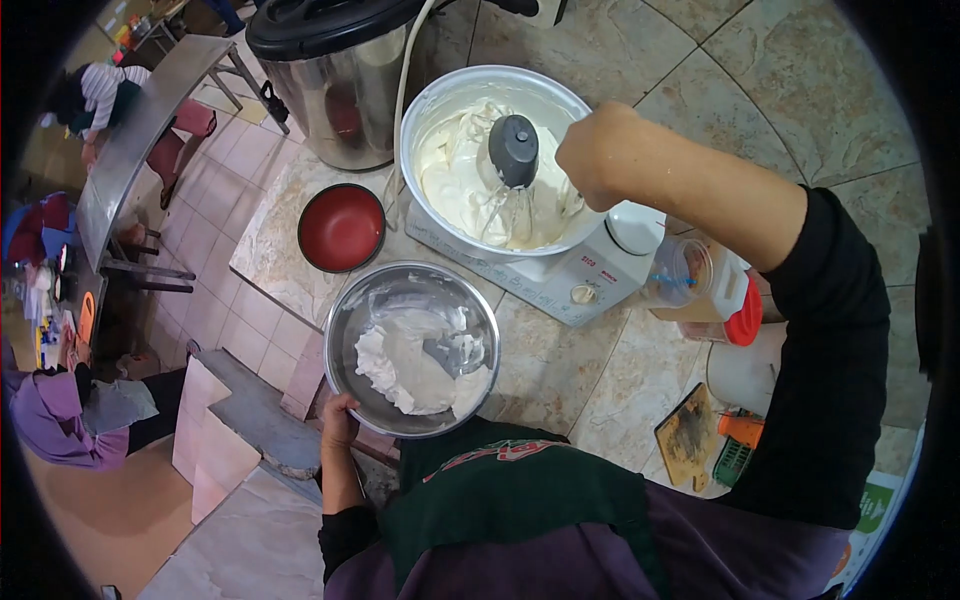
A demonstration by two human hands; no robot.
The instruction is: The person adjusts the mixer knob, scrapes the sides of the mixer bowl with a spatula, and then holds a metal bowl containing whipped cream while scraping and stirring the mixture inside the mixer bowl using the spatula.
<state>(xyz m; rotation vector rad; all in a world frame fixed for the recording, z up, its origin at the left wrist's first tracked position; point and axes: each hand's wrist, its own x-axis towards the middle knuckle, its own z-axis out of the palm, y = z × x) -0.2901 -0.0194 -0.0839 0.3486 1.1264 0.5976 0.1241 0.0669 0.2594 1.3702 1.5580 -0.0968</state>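
My left hand (pixel 340 420) grips the rim of a steel bowl (pixel 340 330), which holds white cream (pixel 405 370) and is at the counter's front edge. Behind it stands a white stand mixer (pixel 560 290); its white bowl (pixel 412 150) contains more cream (pixel 450 180) around a wire whisk (pixel 512 215) under a grey hub (pixel 514 150). Over the right rim of the mixer bowl is my right hand (pixel 600 155), its fingers curled. What it holds, if anything, is hidden.
A red bowl (pixel 341 228) sits left of the mixer, near a large steel pot (pixel 345 110). Plastic containers (pixel 690 275), a wooden board (pixel 685 440) and a green basket (pixel 735 463) are at the right. Two people (pixel 100 95) (pixel 75 415) are at the left.
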